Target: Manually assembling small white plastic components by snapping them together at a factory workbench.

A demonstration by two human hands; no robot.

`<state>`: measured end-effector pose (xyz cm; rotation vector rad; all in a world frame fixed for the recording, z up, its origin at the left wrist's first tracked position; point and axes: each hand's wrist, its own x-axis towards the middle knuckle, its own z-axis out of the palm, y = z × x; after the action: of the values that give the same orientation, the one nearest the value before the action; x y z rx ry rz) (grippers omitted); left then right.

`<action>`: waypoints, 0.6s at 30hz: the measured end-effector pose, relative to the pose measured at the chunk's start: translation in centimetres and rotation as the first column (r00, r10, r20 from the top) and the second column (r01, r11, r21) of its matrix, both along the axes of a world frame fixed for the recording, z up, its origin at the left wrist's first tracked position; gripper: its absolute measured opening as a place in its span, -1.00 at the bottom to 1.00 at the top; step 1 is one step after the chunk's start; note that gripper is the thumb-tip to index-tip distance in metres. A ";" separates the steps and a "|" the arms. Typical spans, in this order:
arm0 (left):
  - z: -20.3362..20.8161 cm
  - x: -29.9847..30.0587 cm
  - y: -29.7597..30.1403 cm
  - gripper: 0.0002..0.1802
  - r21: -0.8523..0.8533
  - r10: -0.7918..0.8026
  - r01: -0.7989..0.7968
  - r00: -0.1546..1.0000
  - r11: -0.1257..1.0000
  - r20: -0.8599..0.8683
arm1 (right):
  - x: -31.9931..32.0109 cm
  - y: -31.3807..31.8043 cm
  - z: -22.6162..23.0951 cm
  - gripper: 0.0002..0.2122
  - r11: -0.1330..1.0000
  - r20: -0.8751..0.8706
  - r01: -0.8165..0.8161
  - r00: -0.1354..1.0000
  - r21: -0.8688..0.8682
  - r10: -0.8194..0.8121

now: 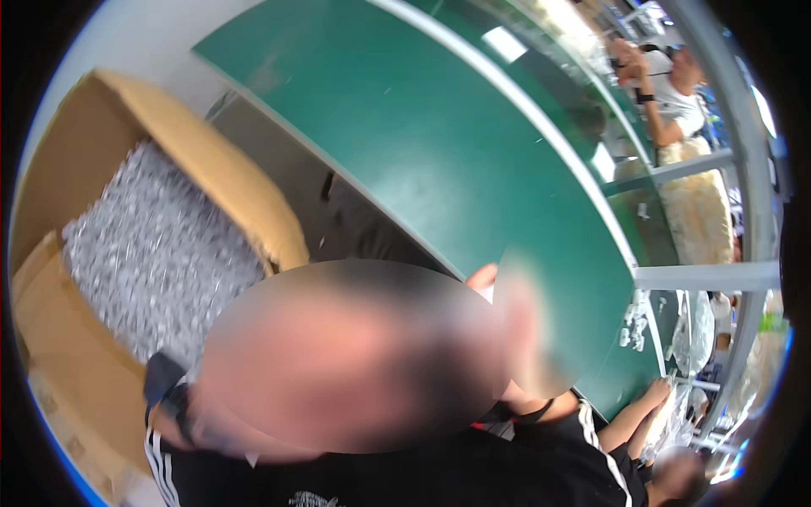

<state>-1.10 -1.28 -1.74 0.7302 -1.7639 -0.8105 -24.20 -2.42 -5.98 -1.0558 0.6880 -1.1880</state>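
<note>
A large smeared patch covers the middle of the view and hides most of my hands. My left forearm [176, 422] comes in at the lower left, with a dark band at the wrist; its fingers do not show. It is nearest to an open cardboard box [203, 156] heaped with small shiny grey pieces [165, 245]. On the right side of the patch, a bit of my right hand [482, 277] shows at the near edge of the green table [397, 160]. Something small and white lies by it, too blurred to name.
A white metal frame [663, 277] rises along the table's far side. Beyond it a person in a white shirt [676, 101] raises their hands. At the lower right, a co-worker's forearms [629, 418] reach toward clear plastic bags [694, 338]. Small white parts [632, 325] lie near the frame.
</note>
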 end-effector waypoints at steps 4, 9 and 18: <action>8.1 5.0 5.8 -0.33 -0.257 -0.004 0.028 0.996 0.966 0.094 | -6.3 -11.4 2.3 -0.89 0.980 -0.429 0.197 0.886 0.005 -0.176; 8.1 6.6 8.2 -0.83 -0.594 0.588 -0.400 0.794 0.698 0.157 | -42.1 -33.0 -5.4 -0.82 0.905 -0.414 0.372 0.871 0.208 -0.264; -6.6 30.5 0.2 -0.87 0.205 0.322 -0.770 0.471 0.604 0.821 | -50.6 -32.8 -11.3 -0.66 0.839 -0.594 0.513 0.622 -0.184 -0.510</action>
<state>29.45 -1.10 -8.37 2.2084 -1.6873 -0.5562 -74.80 -35.21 -17.25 -1.3123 1.6133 -1.3065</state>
